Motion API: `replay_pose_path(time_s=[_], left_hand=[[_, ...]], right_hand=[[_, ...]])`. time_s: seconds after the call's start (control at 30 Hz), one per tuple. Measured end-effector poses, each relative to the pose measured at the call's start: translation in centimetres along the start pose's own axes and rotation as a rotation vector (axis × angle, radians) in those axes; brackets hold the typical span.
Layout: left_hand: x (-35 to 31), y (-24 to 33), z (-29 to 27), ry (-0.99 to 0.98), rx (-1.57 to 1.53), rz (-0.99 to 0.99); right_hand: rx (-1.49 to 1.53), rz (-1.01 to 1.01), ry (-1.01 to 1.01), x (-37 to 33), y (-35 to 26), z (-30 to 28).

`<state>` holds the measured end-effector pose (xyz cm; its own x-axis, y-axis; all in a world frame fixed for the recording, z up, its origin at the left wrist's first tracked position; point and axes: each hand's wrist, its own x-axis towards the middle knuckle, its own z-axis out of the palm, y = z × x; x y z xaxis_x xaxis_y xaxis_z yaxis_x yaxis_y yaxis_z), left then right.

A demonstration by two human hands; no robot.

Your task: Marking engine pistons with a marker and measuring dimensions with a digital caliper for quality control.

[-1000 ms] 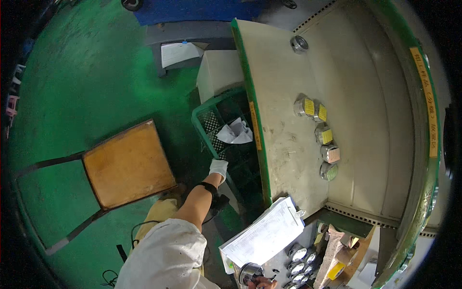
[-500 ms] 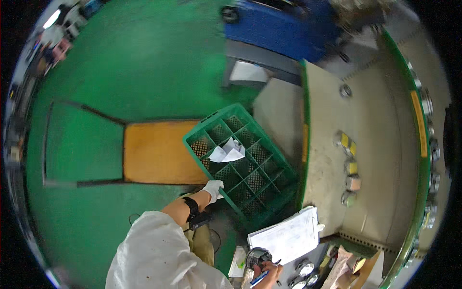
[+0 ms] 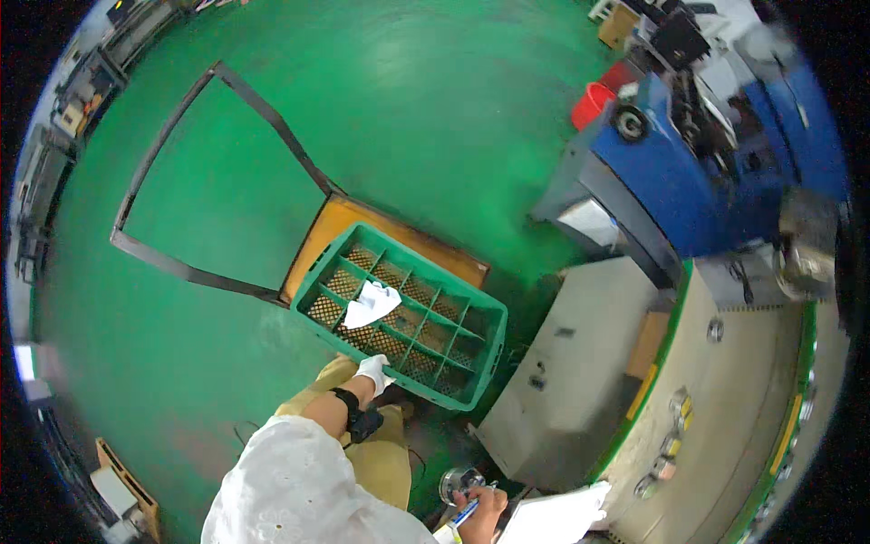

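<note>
A green plastic crate (image 3: 497, 349), divided into compartments, lies over the orange platform of a flat trolley (image 3: 435, 243). A crumpled white cloth or paper (image 3: 372, 304) rests on its dividers. My left hand (image 3: 374, 372), in a white glove, is closed on the crate's near long rim. My right hand (image 3: 485, 510), bare, is closed around a blue pen (image 3: 466, 514) at the lower edge. A round, hollow metal part (image 3: 459, 485) sits against its fingers; whether they grip it too is unclear. Beside that hand is a white paper sheet (image 3: 553, 519).
To the right, a pale bench with green edges (image 3: 686, 417) carries several metal parts (image 3: 671, 444). Near it stands a beige cabinet (image 3: 566, 363). A blue machine (image 3: 652, 172) and a red bucket (image 3: 593, 105) are at the far right. The trolley's dark handle frame (image 3: 172, 154) extends left.
My view has turned left, so bench and machine appear farther right. The crate has moved away from the bench and more fully over the trolley, my left hand still on its rim.
</note>
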<state>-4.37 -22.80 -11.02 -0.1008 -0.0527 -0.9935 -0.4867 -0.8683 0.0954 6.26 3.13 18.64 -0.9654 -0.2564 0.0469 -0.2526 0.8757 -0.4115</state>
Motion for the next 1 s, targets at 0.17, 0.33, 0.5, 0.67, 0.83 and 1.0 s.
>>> replay_pose_path(time_s=[0.17,0.33,0.5,0.67,0.83,1.0], left_hand=[[4.8,2.6,1.6,-0.113,0.204,0.251],[8.6,4.0,3.4,-0.016,-0.077,0.045],[10.1,3.5,4.8,-0.02,-0.039,0.134],[19.9,-0.2,2.7,-0.055,-0.035,0.312],[23.0,-2.1,-0.2,-0.118,0.557,1.147],[23.7,-2.4,2.1,-0.008,0.083,0.081]], right_hand=[[0.071,0.193,-0.074,2.6,2.1,6.4],[0.301,0.333,-0.13,2.9,4.2,8.2],[0.3,0.408,-0.275,3.1,7.4,9.1],[0.125,0.41,-0.36,5.0,6.6,10.9],[-0.077,0.094,-0.344,5.5,7.1,12.5],[-0.071,0.213,-0.347,3.0,9.8,14.1]])
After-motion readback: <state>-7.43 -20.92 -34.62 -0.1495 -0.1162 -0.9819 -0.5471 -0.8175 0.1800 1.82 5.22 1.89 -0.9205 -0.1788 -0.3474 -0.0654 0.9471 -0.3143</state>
